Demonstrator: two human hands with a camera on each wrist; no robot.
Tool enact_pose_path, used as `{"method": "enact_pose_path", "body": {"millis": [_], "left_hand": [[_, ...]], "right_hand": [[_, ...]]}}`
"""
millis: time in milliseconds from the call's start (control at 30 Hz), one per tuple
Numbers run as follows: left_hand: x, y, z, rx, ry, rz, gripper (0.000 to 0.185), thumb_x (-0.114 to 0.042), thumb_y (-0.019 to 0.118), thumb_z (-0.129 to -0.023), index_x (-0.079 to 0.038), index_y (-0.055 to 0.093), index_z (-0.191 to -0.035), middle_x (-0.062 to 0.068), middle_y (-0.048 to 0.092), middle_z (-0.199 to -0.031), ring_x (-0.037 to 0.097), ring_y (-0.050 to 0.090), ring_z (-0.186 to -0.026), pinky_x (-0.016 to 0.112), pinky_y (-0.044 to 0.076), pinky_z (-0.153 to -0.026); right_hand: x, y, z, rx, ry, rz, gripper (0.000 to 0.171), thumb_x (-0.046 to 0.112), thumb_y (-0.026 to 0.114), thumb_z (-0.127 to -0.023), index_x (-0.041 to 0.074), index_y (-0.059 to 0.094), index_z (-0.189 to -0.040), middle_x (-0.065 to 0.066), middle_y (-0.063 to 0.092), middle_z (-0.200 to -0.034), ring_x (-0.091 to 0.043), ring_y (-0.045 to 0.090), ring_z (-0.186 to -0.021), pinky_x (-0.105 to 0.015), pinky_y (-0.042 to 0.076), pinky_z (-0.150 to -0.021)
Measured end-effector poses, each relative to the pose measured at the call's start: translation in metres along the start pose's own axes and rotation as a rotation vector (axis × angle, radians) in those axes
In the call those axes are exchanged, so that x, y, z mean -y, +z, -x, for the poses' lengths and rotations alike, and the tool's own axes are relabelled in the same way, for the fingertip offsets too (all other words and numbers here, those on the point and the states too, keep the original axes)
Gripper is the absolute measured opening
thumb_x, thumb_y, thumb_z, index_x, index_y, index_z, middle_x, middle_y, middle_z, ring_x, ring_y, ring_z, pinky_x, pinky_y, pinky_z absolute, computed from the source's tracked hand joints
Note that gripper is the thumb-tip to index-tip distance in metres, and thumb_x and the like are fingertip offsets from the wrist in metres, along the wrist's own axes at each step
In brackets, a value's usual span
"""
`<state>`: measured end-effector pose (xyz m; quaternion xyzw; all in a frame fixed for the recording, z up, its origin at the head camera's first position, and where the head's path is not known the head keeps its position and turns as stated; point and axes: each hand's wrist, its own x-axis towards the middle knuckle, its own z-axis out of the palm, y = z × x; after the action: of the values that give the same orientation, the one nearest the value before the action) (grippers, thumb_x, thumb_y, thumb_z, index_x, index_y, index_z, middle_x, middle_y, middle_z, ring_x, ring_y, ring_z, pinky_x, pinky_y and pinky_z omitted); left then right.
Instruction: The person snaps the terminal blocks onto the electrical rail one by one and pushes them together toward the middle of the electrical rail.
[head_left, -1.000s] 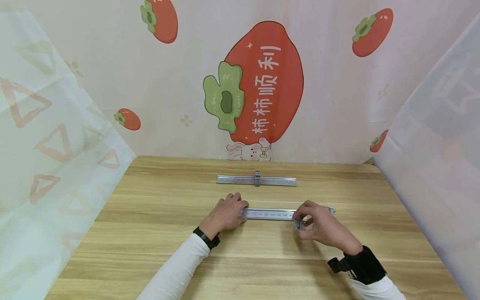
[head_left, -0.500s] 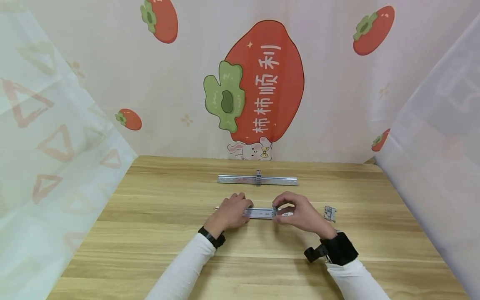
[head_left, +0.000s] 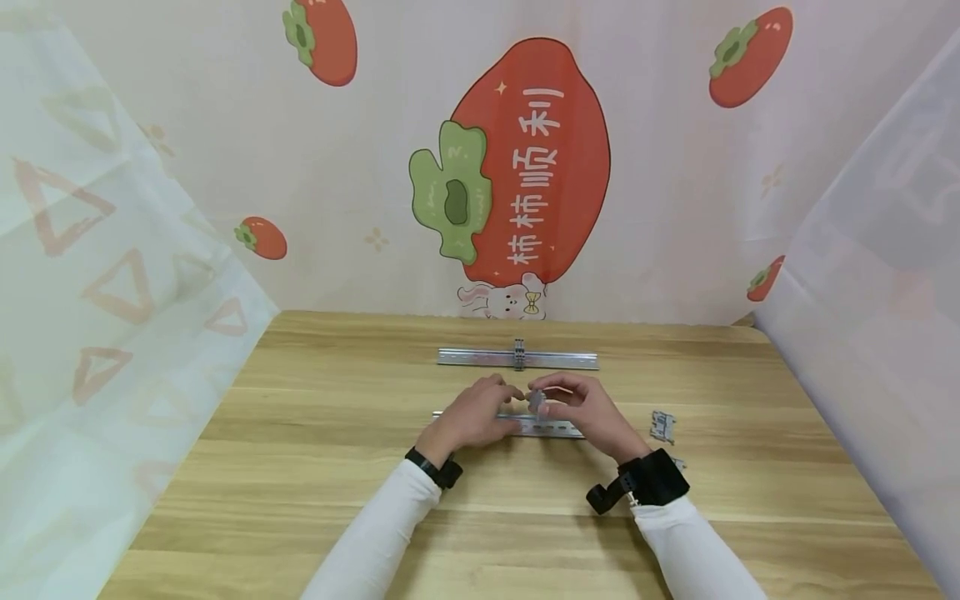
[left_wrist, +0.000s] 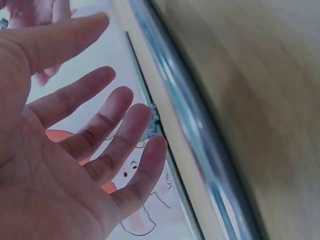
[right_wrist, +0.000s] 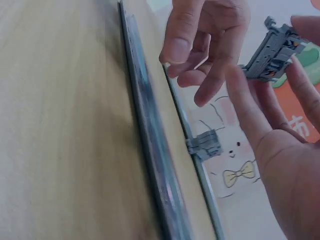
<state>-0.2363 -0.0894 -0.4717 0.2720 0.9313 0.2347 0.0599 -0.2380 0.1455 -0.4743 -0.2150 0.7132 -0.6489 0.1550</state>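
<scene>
Two metal rails lie parallel on the wooden table [head_left: 315, 467]: the near rail [head_left: 551, 429] under both hands, and the far rail [head_left: 480, 358] carrying one mounted clip [head_left: 518, 354]. The right hand [head_left: 581, 408] pinches a grey terminal block [right_wrist: 270, 52] between thumb and fingertips, raised above the near rail. The left hand [head_left: 472, 414] hovers beside it, fingers spread and relaxed, gripping nothing; spare blocks [head_left: 663, 426] lie well to the right.
</scene>
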Motion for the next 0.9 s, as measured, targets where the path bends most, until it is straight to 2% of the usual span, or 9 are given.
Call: {"method": "enact_pose_path", "body": {"millis": [200,333,467,600,900], "left_hand": [[0.002,0.003,-0.004,0.029,0.008,-0.01,0.043,-0.031,0.085,-0.084,-0.009,0.074,-0.118,0.004,0.062,-0.105,0.018,0.057,-0.094,0.033,0.049,-0.08],[0.002,0.004,-0.006,0.048,0.008,-0.02,0.038,-0.028,0.087,-0.082,-0.009,0.075,-0.113,0.002,0.064,-0.103,0.018,0.061,-0.095,0.034,0.051,-0.084],[0.003,0.005,-0.007,0.071,0.002,-0.04,0.036,-0.025,0.085,-0.083,-0.009,0.075,-0.113,0.001,0.064,-0.104,0.018,0.061,-0.097,0.033,0.05,-0.087],[0.004,0.007,-0.009,0.082,-0.004,-0.055,0.035,-0.025,0.084,-0.085,-0.01,0.075,-0.115,0.002,0.065,-0.106,0.019,0.061,-0.098,0.034,0.05,-0.087],[0.001,0.007,-0.01,0.072,-0.022,-0.086,0.033,-0.024,0.084,-0.085,-0.011,0.076,-0.115,0.001,0.064,-0.105,0.022,0.061,-0.101,0.035,0.05,-0.088]], "right_hand": [[-0.008,-0.006,-0.004,0.016,-0.024,-0.159,0.041,0.008,0.071,-0.096,-0.008,0.056,-0.131,-0.029,0.053,-0.136,-0.027,0.061,-0.125,-0.035,0.052,-0.097],[-0.007,-0.012,-0.007,0.033,-0.033,-0.26,0.047,0.004,0.069,-0.096,-0.005,0.051,-0.138,-0.032,0.047,-0.14,-0.027,0.059,-0.126,-0.037,0.05,-0.1],[-0.006,-0.017,-0.007,0.048,-0.016,-0.277,0.057,0.004,0.068,-0.097,-0.007,0.044,-0.146,-0.027,0.049,-0.143,-0.025,0.06,-0.126,-0.034,0.05,-0.1],[-0.008,-0.022,-0.008,0.054,-0.001,-0.303,0.06,0.002,0.066,-0.097,-0.013,0.037,-0.148,-0.021,0.05,-0.142,-0.022,0.061,-0.122,-0.032,0.051,-0.098],[-0.011,-0.029,-0.008,0.078,-0.007,-0.357,0.054,-0.007,0.061,-0.097,-0.012,0.04,-0.146,-0.019,0.047,-0.141,-0.02,0.057,-0.123,-0.029,0.05,-0.096]]}}
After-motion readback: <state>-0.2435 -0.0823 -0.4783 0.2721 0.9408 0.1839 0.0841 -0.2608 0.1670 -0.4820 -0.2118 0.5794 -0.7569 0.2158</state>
